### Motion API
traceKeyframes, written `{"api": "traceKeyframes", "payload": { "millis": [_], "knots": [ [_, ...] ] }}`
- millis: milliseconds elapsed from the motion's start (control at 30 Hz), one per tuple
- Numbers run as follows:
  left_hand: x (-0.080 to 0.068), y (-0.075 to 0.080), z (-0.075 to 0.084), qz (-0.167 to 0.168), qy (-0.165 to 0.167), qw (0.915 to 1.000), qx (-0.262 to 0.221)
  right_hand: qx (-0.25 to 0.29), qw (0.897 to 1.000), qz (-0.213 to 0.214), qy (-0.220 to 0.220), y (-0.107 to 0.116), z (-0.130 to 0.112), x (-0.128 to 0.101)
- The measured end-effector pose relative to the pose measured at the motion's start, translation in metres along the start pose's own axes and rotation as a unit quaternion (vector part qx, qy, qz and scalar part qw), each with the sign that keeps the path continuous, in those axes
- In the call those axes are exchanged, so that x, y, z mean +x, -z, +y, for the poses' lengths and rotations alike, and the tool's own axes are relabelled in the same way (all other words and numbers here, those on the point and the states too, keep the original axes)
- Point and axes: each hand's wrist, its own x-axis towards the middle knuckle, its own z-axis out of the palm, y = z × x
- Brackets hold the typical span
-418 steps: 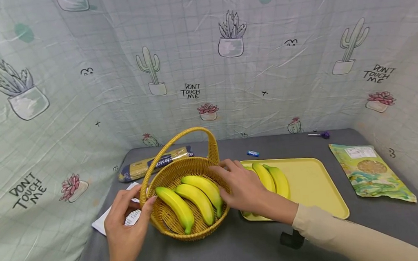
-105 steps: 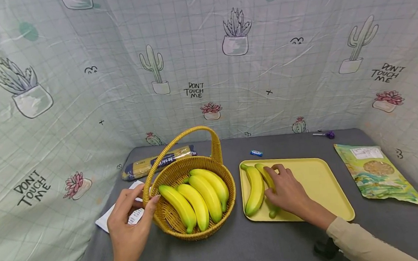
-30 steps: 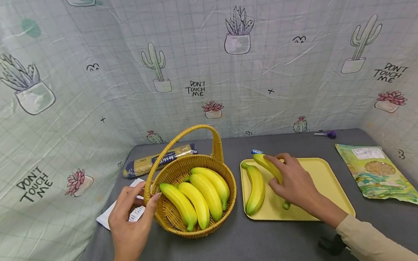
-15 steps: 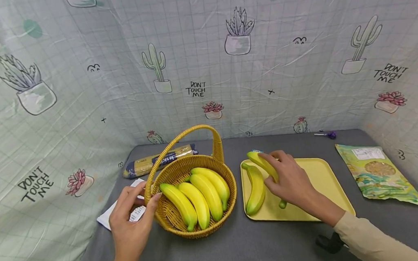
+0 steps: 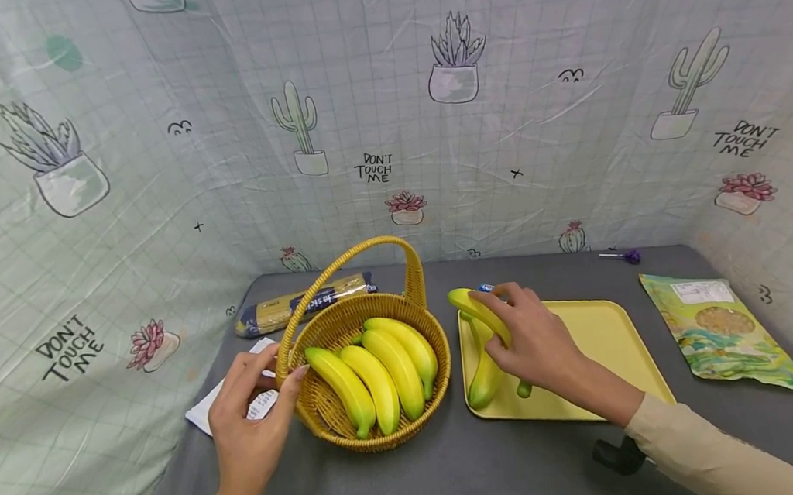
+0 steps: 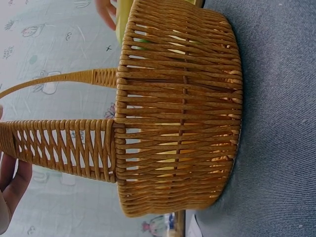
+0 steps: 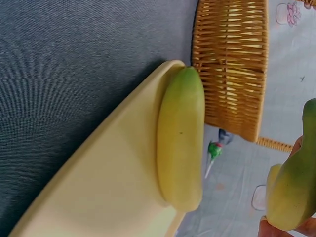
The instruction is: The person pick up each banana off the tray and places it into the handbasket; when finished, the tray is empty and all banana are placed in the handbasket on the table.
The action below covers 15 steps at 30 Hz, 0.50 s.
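Observation:
A wicker basket [image 5: 326, 414] with a hoop handle stands on the grey table and holds three bananas [image 5: 373, 376]. My left hand [image 5: 249, 414] rests against the basket's left rim by the handle base; its fingers show beside the handle [image 6: 59, 145] in the left wrist view. My right hand [image 5: 526, 342] grips a banana [image 5: 475, 313] lifted above the left end of a yellow tray [image 5: 608, 355]. Another banana [image 5: 485, 376] lies on the tray beneath it, seen close as a banana [image 7: 180, 138] in the right wrist view, with the held banana [image 7: 291, 182] at the right edge.
A long packet of noodles [image 5: 303, 305] lies behind the basket. White paper [image 5: 206, 406] sits under my left hand. A printed pouch [image 5: 720, 327] lies at the right, a small blue wrapper [image 5: 486, 288] and a purple item [image 5: 624, 257] near the back. A patterned curtain surrounds the table.
My right hand took hold of a banana on the tray, raised it and carried it left toward the basket. The left hand and the basket stayed put.

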Motion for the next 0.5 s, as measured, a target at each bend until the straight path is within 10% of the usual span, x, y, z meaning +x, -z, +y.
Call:
{"api": "traceKeyframes", "payload": {
  "millis": [500],
  "knots": [
    [-0.001,0.001,0.0,0.001,0.008,1.0,0.005,0.013,1.0,-0.015,0.021,0.002,-0.026,0.01]
  ]
}}
